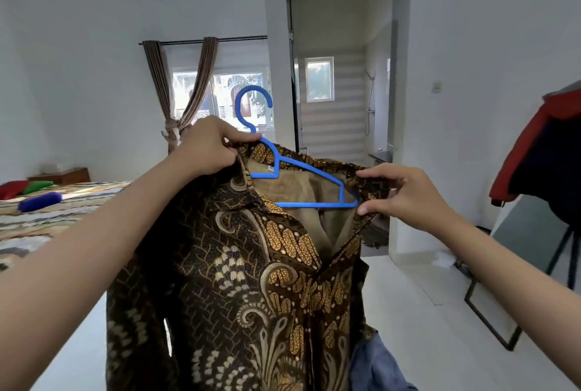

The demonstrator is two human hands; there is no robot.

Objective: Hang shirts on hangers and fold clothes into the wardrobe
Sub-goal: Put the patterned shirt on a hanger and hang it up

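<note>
The left hand [210,148], arm stretched forward, clenched the collar edge of a brown-and-gold batik shirt [239,268] together with the neck of a blue plastic hanger [300,167]. The right hand [405,194] pinched the shirt's other shoulder at the hanger's far tip — thumb below, fingers above. The hanger sat inside the collar, its hook pointing up, its long bar tilted down toward the right. The patterned cloth hung in midair before a doorway [342,114] — a bed [47,217] stood at left.

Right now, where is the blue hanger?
In the head view the blue hanger is at centre, inside the collar of the brown batik shirt, between the left hand and the right hand.
</note>
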